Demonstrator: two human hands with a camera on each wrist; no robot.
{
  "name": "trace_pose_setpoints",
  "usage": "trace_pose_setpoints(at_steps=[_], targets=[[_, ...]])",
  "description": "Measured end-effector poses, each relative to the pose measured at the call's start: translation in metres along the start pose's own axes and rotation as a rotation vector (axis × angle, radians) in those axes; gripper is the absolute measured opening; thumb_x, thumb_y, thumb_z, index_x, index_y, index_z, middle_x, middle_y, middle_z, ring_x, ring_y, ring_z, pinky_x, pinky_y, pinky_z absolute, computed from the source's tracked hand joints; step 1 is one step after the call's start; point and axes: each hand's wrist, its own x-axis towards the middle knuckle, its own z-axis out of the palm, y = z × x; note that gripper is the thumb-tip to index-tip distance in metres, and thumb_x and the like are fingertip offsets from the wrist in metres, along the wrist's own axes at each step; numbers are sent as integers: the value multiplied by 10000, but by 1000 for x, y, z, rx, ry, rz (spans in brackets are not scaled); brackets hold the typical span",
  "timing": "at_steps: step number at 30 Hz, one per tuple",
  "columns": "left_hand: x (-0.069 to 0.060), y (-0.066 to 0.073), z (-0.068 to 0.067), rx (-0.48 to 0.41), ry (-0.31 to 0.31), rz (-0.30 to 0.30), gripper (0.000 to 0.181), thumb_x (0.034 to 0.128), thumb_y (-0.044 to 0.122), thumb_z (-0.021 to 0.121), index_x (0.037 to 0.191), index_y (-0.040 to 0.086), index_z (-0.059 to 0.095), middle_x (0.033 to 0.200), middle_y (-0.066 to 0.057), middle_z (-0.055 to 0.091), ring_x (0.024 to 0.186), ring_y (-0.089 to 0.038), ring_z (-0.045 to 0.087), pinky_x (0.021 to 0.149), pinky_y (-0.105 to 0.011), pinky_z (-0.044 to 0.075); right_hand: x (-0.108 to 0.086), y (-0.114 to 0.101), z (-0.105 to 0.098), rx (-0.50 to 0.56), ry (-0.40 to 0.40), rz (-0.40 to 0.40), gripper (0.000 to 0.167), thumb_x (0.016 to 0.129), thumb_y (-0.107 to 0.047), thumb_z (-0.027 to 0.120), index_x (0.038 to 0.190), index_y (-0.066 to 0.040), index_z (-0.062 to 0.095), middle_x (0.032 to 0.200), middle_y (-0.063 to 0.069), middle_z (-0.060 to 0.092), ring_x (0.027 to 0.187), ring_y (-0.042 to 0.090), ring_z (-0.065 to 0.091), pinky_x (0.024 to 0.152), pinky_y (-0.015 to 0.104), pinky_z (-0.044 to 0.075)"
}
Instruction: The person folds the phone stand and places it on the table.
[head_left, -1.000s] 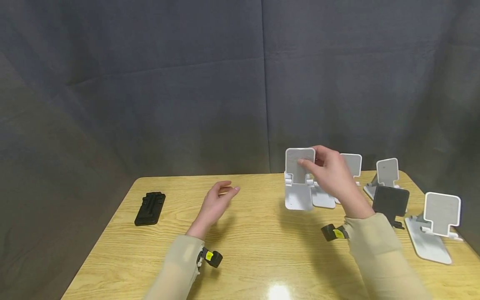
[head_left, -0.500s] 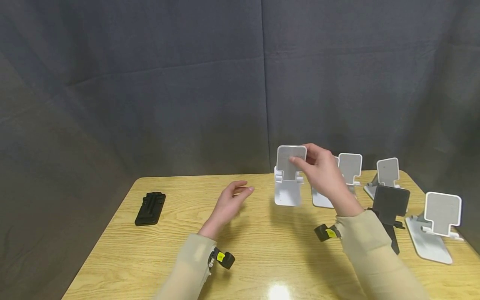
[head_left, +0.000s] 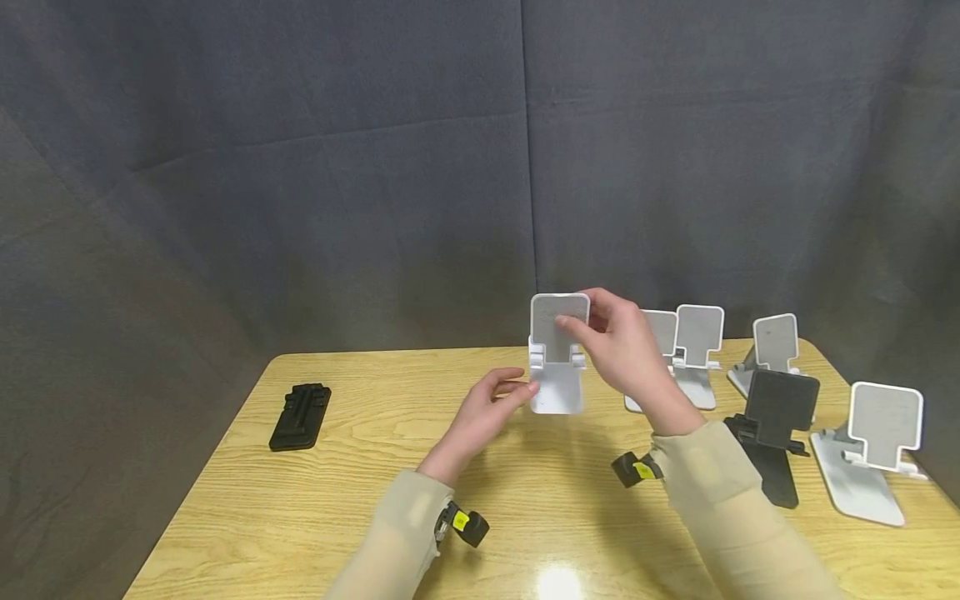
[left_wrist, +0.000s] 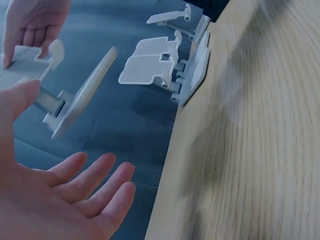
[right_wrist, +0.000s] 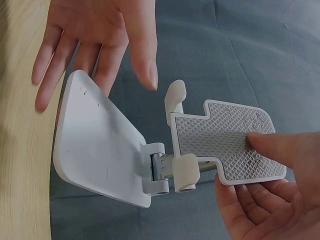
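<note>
My right hand (head_left: 628,346) pinches the upper plate of a white phone stand (head_left: 557,392), thumb on its grey textured pad and fingers behind. The stand is held up off the table, its white base (right_wrist: 100,145) hanging below the hinge. My left hand (head_left: 486,412) is beside the base's left edge, fingers straight and spread in the left wrist view, thumb near the stand. In the right wrist view the left hand (right_wrist: 100,35) lies behind the base; whether it touches cannot be told.
Several white phone stands (head_left: 699,333) and a black phone stand (head_left: 782,408) stand unfolded at the table's right. A folded black phone stand (head_left: 300,417) lies at the left of the wooden table (head_left: 360,467). A dark curtain (head_left: 375,208) hangs behind.
My right hand has carried the white phone stand leftward from beside the other stands. My left hand has moved right, up to the stand's base.
</note>
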Motion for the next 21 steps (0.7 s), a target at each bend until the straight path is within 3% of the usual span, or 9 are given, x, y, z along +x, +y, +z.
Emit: trace_pose_setpoints(at_steps=[4,11,16,21], targets=[[0,2,6,-28,-23,13,559,992,366,665,1386,-10,541,1246,-174,652,1131,-294,631,926,-444,542,0,-4,5,27,-13,-14,226,967,-121,722,1142,14,675,1063,131,731,924,257,712,787,411,572],[0,2,16,-185,-68,-13,503,1018,261,638,1372,-71,507,1205,-185,664,1037,-240,653,934,-519,547,-3,-12,10,69,-20,-27,208,961,-121,729,1131,-10,683,1049,97,741,900,222,720,776,390,576],[0,0,20,-254,-88,10,455,1043,202,599,1391,-71,495,1213,-194,645,1048,-265,660,944,-530,544,-5,-15,12,75,-27,-37,199,959,-117,730,1123,-15,684,1036,89,740,891,213,717,772,382,573],[-1,-2,21,-302,-111,18,415,1061,146,556,1402,-76,473,1207,-214,638,994,-304,693,895,-466,581,-6,-15,12,73,-34,-44,207,955,-115,733,1130,-16,683,1033,88,739,881,214,713,765,391,573]])
